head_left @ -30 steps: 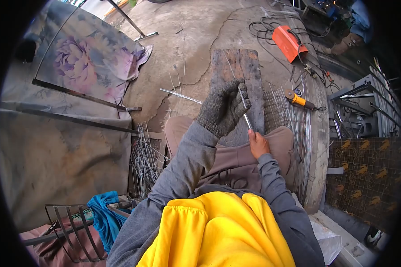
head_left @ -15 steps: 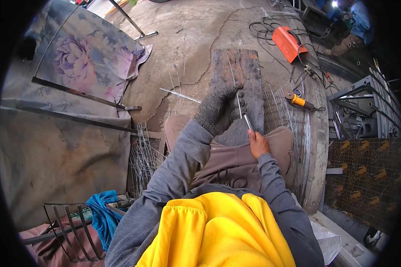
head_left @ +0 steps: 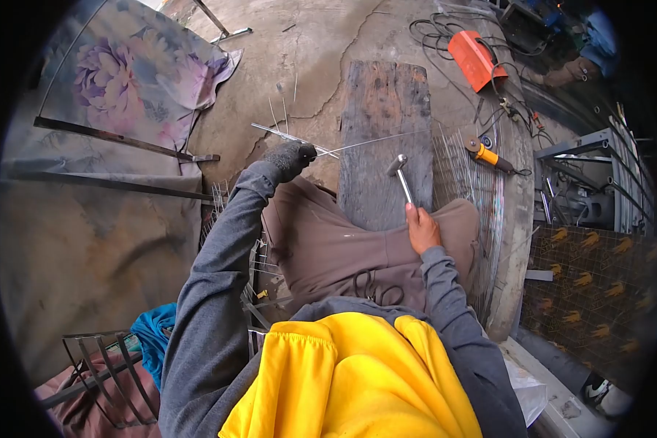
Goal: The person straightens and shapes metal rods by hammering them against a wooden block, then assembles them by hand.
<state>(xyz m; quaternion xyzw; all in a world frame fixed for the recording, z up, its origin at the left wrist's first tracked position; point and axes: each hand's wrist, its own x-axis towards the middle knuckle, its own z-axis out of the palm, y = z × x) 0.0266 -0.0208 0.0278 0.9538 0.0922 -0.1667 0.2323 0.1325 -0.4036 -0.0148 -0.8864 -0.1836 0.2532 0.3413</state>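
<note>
My left hand point(head_left: 290, 159), in a dark knitted glove, is closed round one end of a thin metal wire point(head_left: 376, 140). The wire runs to the right across a weathered wooden plank point(head_left: 385, 102), slightly bowed. My bare right hand point(head_left: 423, 229) grips the handle of a small metal hammer point(head_left: 404, 181), its head pointing away from me over the near part of the plank. The plank lies in front of my lap. Beyond my left hand, metal rods point(head_left: 270, 131) lie on the concrete.
An orange machine point(head_left: 476, 60) with coiled cables stands at the far right. Nearer lie a yellow angle grinder point(head_left: 491, 156) and wire mesh point(head_left: 478, 193). Flowered cloth point(head_left: 109, 77) hangs over a metal frame at left. A co-worker's blue sleeve point(head_left: 601, 36) shows at the top right.
My left hand has moved left, off the plank, carrying the wire, which now lies crosswise instead of pointing away. The hammer's head has come into clear view; my right hand stays nearly in place.
</note>
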